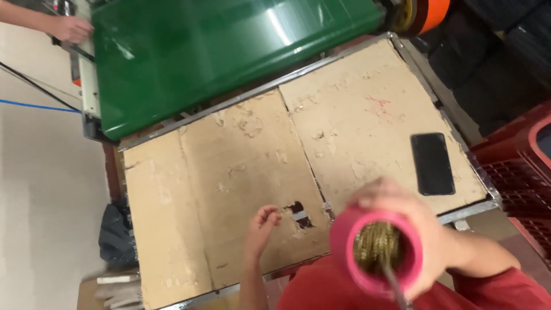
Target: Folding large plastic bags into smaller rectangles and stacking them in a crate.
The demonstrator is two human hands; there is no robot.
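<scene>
My right hand (407,206) grips a pink tube (350,261) held up close to the camera, open end toward me. Inside the tube sits a wad of golden metallic mesh (374,244), and a thin grey strand hangs from it. My left hand (261,227) hovers over the worn cardboard sheet (229,172) on the metal-framed table, fingers curled loosely and apart, holding nothing. A small torn hole (298,209) in the cardboard lies just right of that hand.
A black phone (432,163) lies on the cardboard at the right. A green conveyor belt (218,51) runs along the far side; another person's hand (72,28) rests at its top-left end. A red crate (525,183) stands at the right, a black bag (116,235) at lower left.
</scene>
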